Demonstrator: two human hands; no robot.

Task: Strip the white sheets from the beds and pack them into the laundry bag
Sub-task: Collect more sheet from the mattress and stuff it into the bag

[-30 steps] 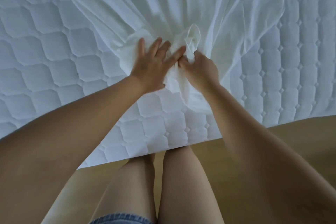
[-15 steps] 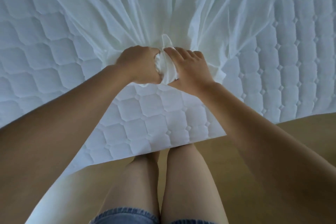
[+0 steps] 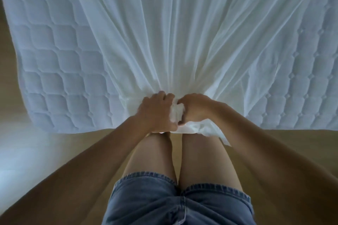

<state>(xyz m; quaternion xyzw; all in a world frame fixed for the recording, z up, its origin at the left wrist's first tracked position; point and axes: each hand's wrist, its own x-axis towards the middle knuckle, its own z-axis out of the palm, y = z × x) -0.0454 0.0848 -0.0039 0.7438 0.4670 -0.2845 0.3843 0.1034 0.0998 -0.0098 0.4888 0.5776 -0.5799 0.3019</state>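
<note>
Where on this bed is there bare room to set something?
Bare quilted mattress lies left of the gathered sheet, a narrower strip right of it. Crowded at the near middle: left hand and right hand grip the bunch.

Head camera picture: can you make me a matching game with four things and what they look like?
Things: 1 white sheet; 2 mattress; 3 shorts; 4 floor.
States: A blue denim; B tan; C bunched in the left hand and right hand; D quilted, uncovered at both sides.
Pairs: 1-C, 2-D, 3-A, 4-B.
</note>
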